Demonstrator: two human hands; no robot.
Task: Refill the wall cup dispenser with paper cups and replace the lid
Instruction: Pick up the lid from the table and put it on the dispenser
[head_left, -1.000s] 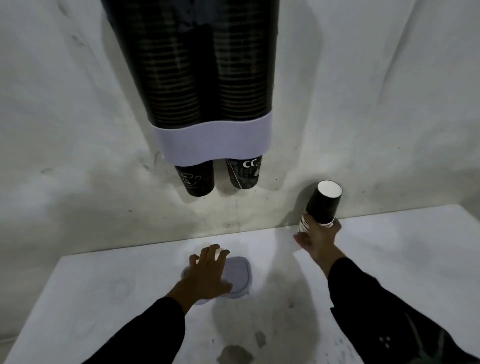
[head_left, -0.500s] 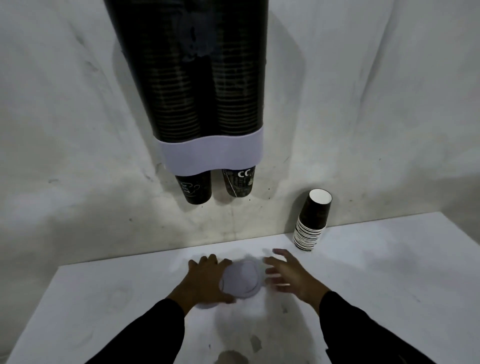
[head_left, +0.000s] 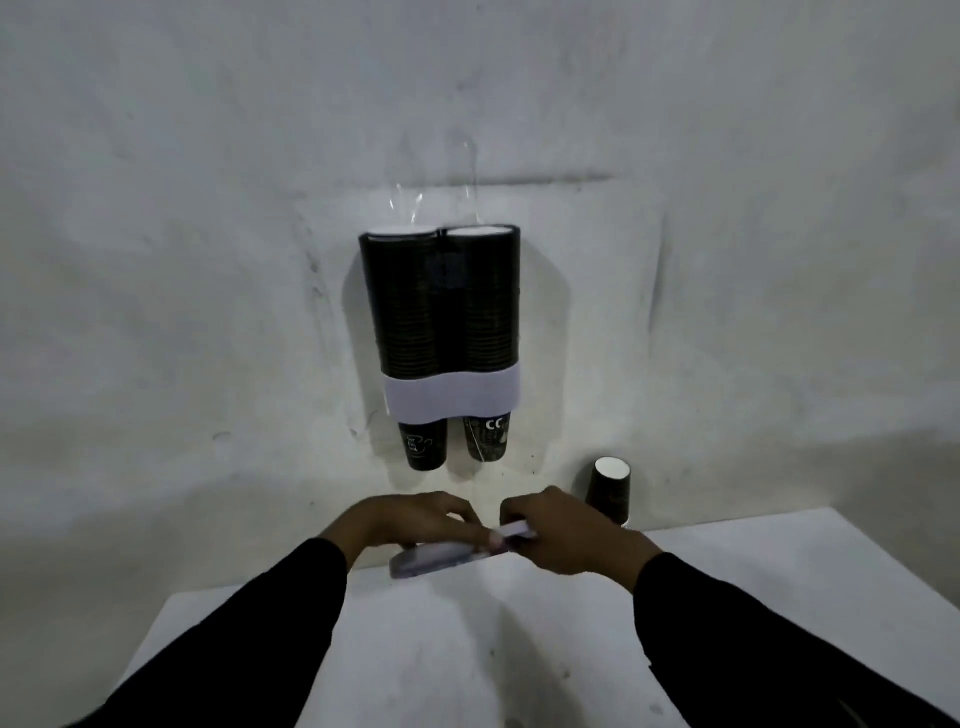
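Fingers: the left hand (head_left: 410, 522) and the right hand (head_left: 563, 532) both curl their fingertips onto the pale lid (head_left: 441, 558), pinching it at opposite ends; no fingers are spread.
Lid: held between the hands, tilted, its right end higher, just above the near edge of the white table (head_left: 779, 571) and well below the dispenser top.
Dispenser: the wall cup dispenser (head_left: 441, 312) hangs on the wall with both tubes packed with dark cups up to the open top; one cup pokes out beneath each tube.
Spare cups: a short leftover stack (head_left: 610, 488) stands on the table by the wall, right of the hands.
Risk, grip: the hold looks like fingertips only, so the lid may slip during the lift.
Risk, seating: cups look level with the rim; the lid may sit crooked or not close.
Risk, elbow: the right sleeve passes near the spare stack and could topple it.
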